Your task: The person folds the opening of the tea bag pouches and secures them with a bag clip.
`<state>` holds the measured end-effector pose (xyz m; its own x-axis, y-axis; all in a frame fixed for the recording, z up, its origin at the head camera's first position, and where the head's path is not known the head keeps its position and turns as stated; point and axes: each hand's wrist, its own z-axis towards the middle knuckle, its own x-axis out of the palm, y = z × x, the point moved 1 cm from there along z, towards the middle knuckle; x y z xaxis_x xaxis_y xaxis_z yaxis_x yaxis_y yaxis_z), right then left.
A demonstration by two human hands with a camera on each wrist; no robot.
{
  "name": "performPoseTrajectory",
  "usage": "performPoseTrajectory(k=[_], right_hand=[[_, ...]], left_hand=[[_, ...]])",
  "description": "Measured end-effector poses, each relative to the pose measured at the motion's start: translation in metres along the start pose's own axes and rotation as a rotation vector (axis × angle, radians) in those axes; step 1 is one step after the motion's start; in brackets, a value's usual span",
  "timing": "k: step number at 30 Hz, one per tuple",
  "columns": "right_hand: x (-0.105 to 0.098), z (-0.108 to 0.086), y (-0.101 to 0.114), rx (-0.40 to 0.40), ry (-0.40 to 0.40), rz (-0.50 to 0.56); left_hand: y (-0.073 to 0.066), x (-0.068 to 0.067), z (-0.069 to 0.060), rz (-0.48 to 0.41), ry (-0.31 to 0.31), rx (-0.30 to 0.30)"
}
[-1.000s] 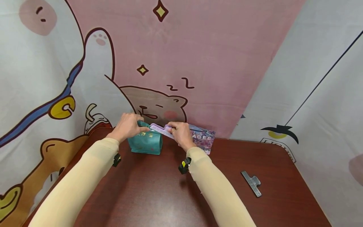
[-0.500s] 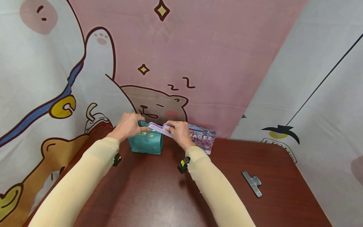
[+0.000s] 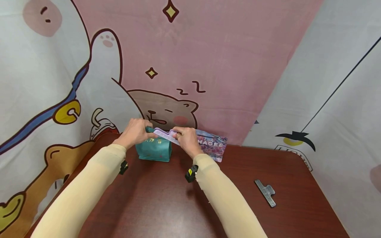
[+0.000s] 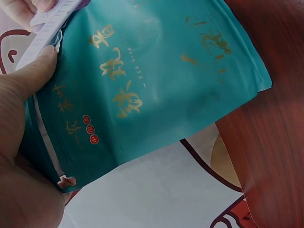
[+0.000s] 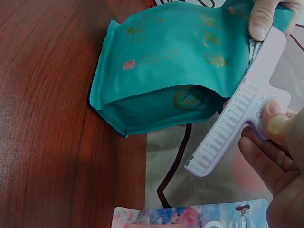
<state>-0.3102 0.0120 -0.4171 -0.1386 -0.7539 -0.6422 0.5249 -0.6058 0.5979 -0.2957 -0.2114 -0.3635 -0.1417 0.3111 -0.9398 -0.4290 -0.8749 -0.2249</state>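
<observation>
The teal bag (image 3: 154, 150) stands at the back of the table, its top edge pinched by my left hand (image 3: 135, 133). In the left wrist view the thumb (image 4: 35, 71) lies on the top of the bag (image 4: 142, 85). My right hand (image 3: 188, 138) pinches the handle of a lilac clip (image 3: 165, 135). In the right wrist view the long clip (image 5: 228, 123) lies slantwise at the bag's (image 5: 161, 66) top edge, one end by the left fingers and the other sticking out past the bag. Whether its jaws enclose the edge I cannot tell.
A pink and blue pouch (image 3: 212, 145) leans against the cloth backdrop (image 3: 223, 66) behind the right hand. On the right part of the brown table (image 3: 166, 198) lies a grey clip (image 3: 265, 193).
The lilac clip and my right hand have shifted slightly left along the bag's top edge. My left hand keeps its pinch on the bag.
</observation>
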Motion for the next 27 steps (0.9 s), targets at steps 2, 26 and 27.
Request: performPoseTrajectory(k=[2,26,27], right_hand=[[0.000,0.001,0.001,-0.010,0.003,-0.018],[0.001,0.005,0.013,-0.096,-0.045,-0.039],[0.002,0.005,0.013,-0.096,-0.046,-0.037]], left_hand=[[0.000,0.000,0.000,0.003,-0.003,0.005],[-0.001,0.000,0.002,-0.076,0.032,-0.080],[0.000,0.000,0.001,-0.092,0.032,-0.086]])
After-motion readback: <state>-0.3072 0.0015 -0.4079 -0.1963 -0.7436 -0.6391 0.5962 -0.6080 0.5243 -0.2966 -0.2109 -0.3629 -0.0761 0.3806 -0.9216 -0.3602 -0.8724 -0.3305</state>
